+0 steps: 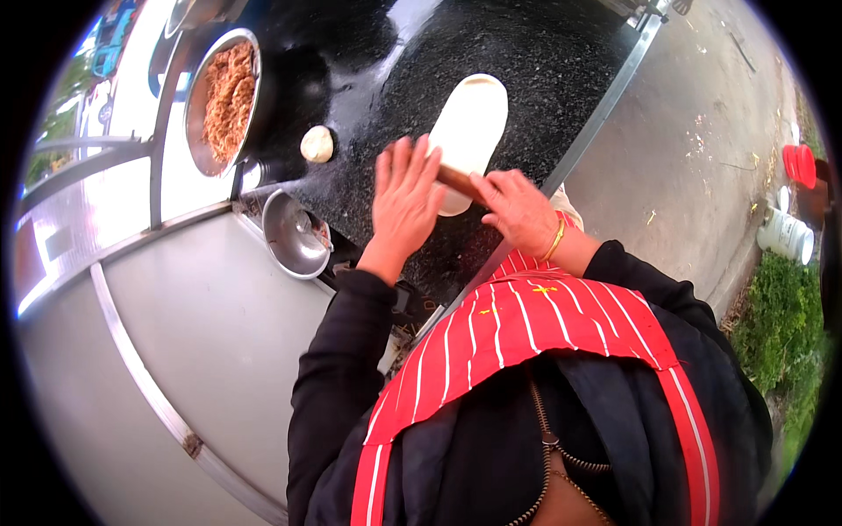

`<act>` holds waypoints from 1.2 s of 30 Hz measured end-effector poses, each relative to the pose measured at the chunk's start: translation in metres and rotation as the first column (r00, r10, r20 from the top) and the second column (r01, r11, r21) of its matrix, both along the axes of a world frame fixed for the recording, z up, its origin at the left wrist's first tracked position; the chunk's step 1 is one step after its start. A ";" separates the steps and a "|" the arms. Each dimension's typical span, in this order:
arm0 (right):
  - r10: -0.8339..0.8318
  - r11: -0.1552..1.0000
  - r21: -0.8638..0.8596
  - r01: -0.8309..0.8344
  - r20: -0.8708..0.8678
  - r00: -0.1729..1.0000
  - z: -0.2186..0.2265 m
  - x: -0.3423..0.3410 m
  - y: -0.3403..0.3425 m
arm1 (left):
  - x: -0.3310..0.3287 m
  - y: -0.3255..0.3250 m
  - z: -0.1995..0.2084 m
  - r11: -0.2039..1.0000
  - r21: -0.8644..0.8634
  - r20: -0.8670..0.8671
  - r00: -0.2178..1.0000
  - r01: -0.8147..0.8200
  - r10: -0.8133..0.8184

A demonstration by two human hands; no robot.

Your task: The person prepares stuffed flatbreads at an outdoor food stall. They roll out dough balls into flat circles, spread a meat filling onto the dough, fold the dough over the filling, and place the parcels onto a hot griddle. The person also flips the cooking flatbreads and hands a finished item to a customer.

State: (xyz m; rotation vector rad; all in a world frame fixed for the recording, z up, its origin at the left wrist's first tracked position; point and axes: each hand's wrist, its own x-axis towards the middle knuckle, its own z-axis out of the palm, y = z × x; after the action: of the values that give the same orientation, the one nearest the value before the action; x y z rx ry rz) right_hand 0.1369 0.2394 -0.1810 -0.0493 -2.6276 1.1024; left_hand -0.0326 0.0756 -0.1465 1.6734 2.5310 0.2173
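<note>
Left hand (407, 195) and right hand (524, 210) on a brown rolling pin (459, 181), across flattened oval dough (474, 118); dough ball (317, 144) farther left on black countertop (544, 53).

a dark, speckled worktop (544, 79) fills the upper middle, a pale streak of glare across it and a metal strip (603, 101) along its right edge. to the left, a smooth grey panel (237, 307) with a metal rail (140, 368) adjoins a metal frame (157, 175), beyond which daylight glows nearly white. on the right lies grey pavement (658, 175) dotted with small scraps, green plants (781, 307) bordering it.
</note>
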 end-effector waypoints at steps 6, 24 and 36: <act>-0.324 0.929 0.217 0.301 0.077 0.943 -0.013 -0.014 0.080 | -0.034 0.180 -0.050 0.980 0.197 -0.068 0.997 -0.019 0.033; -0.333 0.929 0.220 0.298 0.143 0.932 -0.015 -0.055 0.164 | -0.088 0.303 -0.036 0.966 0.256 -0.097 0.995 0.026 -0.001; -0.064 0.995 0.079 0.055 0.109 0.992 -0.016 -0.002 0.013 | 0.004 0.021 -0.023 0.998 -0.069 0.090 0.996 -0.004 0.011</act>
State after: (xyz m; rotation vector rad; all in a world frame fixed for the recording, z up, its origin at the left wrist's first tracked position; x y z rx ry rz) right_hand 0.1345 0.2527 -0.1970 -0.1771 -2.7451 1.0061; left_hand -0.0288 0.0965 -0.1698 1.5921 2.4506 0.1995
